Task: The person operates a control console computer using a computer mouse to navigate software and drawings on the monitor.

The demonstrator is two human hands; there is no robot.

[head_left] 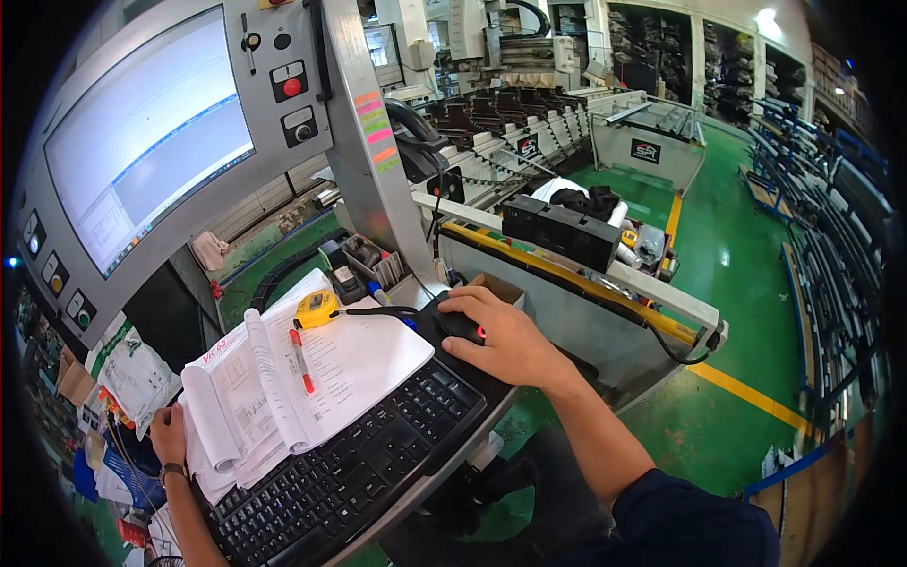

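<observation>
My right hand (505,335) lies over a black computer mouse (460,326), fingers curled around it, with a red light glowing at its side. My left hand (169,437) is at the left edge of the keyboard shelf, beside a stack of papers (354,364); its fingers are mostly hidden. The papers have some sheets rolled back and overlap a black keyboard (364,472). On top of them lie a red marker (302,361) and a yellow tape measure (316,308) with a black strap.
A grey control panel with a lit screen (142,132) and buttons rises at the left. Small tools fill a holder (373,263) behind the papers. A machine rail (576,279) runs beyond the mouse. Racks of metal profiles (841,274) line the right, past the green floor (723,255).
</observation>
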